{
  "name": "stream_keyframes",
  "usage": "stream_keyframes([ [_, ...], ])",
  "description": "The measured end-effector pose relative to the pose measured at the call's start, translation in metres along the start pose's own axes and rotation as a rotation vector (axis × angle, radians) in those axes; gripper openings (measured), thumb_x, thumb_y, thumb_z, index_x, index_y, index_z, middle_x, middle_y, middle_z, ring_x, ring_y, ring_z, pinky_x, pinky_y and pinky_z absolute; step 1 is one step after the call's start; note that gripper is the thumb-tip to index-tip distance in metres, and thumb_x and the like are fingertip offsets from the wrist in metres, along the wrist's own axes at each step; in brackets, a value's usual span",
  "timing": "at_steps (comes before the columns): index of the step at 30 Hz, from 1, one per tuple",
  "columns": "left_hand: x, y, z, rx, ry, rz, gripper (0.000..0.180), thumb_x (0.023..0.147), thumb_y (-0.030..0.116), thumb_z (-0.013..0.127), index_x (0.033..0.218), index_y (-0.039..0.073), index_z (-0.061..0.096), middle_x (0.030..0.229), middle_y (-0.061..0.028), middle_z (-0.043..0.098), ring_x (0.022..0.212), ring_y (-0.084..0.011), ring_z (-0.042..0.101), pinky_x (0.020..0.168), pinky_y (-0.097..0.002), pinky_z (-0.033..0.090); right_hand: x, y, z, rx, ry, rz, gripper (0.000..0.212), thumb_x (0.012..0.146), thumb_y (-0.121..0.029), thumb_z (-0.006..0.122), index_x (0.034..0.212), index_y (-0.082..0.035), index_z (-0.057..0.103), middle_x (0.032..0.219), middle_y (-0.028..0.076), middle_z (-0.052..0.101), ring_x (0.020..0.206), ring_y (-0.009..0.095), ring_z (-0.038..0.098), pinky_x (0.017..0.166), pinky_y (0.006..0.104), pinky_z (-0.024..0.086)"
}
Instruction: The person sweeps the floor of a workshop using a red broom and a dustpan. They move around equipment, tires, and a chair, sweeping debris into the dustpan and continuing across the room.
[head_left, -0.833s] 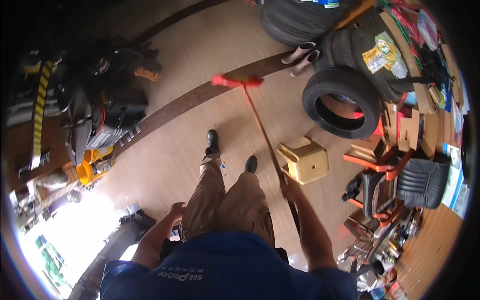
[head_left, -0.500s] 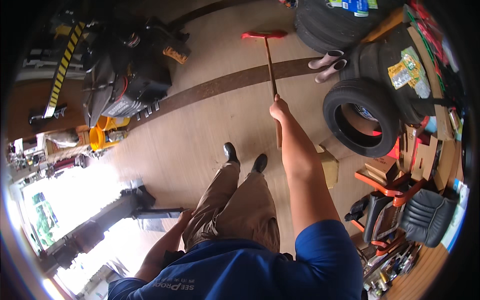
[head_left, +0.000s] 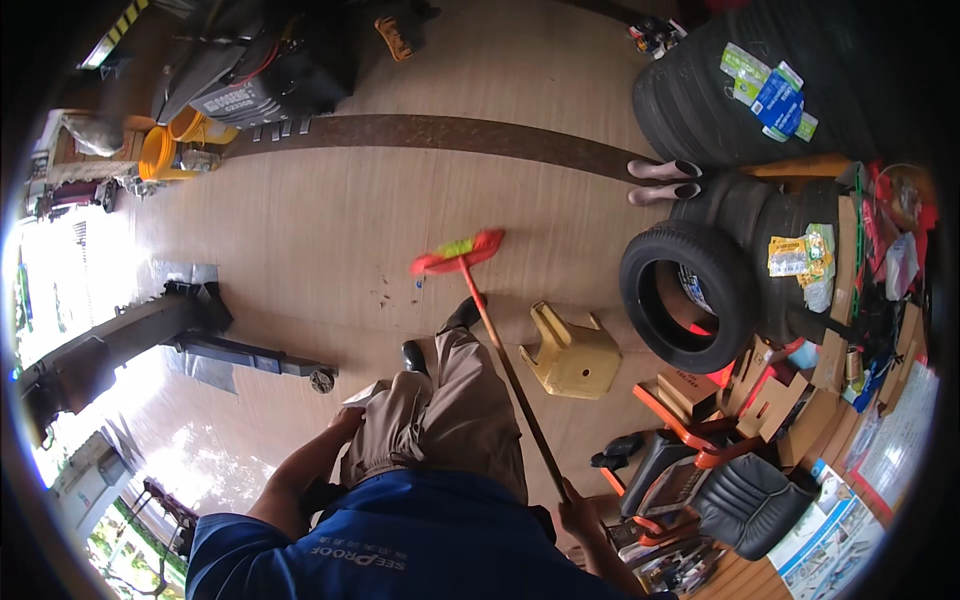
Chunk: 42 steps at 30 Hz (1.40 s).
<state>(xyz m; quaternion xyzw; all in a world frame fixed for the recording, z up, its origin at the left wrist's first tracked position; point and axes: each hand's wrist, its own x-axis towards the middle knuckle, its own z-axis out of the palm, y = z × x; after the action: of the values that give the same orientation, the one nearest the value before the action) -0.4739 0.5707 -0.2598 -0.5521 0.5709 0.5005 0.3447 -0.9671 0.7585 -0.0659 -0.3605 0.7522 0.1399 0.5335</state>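
Note:
A broom slants across the floor, its red head [head_left: 430, 262] with yellow-green bristles lying ahead of my feet. Its long handle [head_left: 518, 392] runs back to my right side, red near the head and wooden further down. My right hand [head_left: 580, 512] is closed round the handle near its upper end. Beside my left thigh hangs my left hand [head_left: 348, 420], fingers curled. A pale flat piece [head_left: 370, 393] shows at its fingertips, and I cannot make out what it is. Small dark bits of debris [head_left: 385, 297] lie on the floor left of the broom head.
A yellow plastic stool [head_left: 572, 352] lies on its side right of the handle. Further right are a standing tyre [head_left: 690, 296], pinkish boots [head_left: 662, 182] and a black-and-orange chair [head_left: 745, 505]. A dark metal arm [head_left: 255, 354] reaches in at left. Yellow buckets [head_left: 158, 155] stand far left.
The broom head has swept in from far ahead to near my feet. My right hand has drawn back to my side with the handle. My view has turned, and the stool shows fully.

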Motion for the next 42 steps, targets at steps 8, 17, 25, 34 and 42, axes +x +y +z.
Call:
stream_keyframes([
  [8,-0.003,-0.02,0.054,-0.251,0.077,-0.053,0.039,0.08,0.03,0.058,0.117,0.019,0.061,0.113,-0.0155,0.061,0.105,-0.034,0.057,0.09,-0.043,0.046,0.115,-0.04,-0.042,0.199,0.127,-0.036,0.052,0.081,-0.02,0.059,0.131,-0.012,0.046,0.084,0.024,0.062,0.083,0.036,0.064,0.068,0.0421,0.05],
  [17,-0.04,-0.015,0.045,-0.252,0.23,-0.027,0.037,0.083,0.036,0.054,0.112,0.014,0.063,0.107,-0.0175,0.063,0.1,-0.0347,0.06,0.085,-0.045,0.048,0.368,-0.339,-0.125,0.263,0.343,-0.26,0.048,0.086,-0.014,0.043,0.133,-0.006,0.035,0.089,0.023,0.062,0.059,0.029,0.063,0.048,0.0391,0.05],
  [25,-0.022,-0.027,0.098,-0.383,0.139,-0.083,0.043,0.086,0.039,0.048,0.118,0.013,0.059,0.117,-0.0166,0.059,0.107,-0.034,0.056,0.094,-0.0427,0.044,0.237,-0.101,0.028,-0.181,0.292,-0.29,0.059,0.09,-0.026,0.046,0.144,-0.019,0.021,0.108,0.025,0.059,0.093,0.042,0.059,0.077,0.0479,0.048],
  [34,0.041,-0.118,0.207,-0.315,0.222,-0.001,0.041,0.084,0.034,0.048,0.117,0.012,0.059,0.116,-0.0189,0.058,0.109,-0.0328,0.056,0.092,-0.0405,0.045,-0.053,-0.029,0.029,-0.215,-0.018,-0.118,0.046,0.088,-0.028,0.049,0.132,-0.018,0.041,0.084,0.024,0.061,0.08,0.041,0.061,0.064,0.0473,0.048],
  [42,-0.039,-0.123,0.196,-0.509,0.294,-0.16,0.035,0.082,0.031,0.052,0.112,0.018,0.063,0.103,-0.017,0.064,0.092,-0.0338,0.063,0.079,-0.0427,0.051,0.118,-0.124,0.066,-0.082,0.13,-0.38,0.045,0.09,-0.022,0.05,0.132,-0.008,0.044,0.095,0.027,0.059,0.09,0.039,0.061,0.074,0.0441,0.048],
])
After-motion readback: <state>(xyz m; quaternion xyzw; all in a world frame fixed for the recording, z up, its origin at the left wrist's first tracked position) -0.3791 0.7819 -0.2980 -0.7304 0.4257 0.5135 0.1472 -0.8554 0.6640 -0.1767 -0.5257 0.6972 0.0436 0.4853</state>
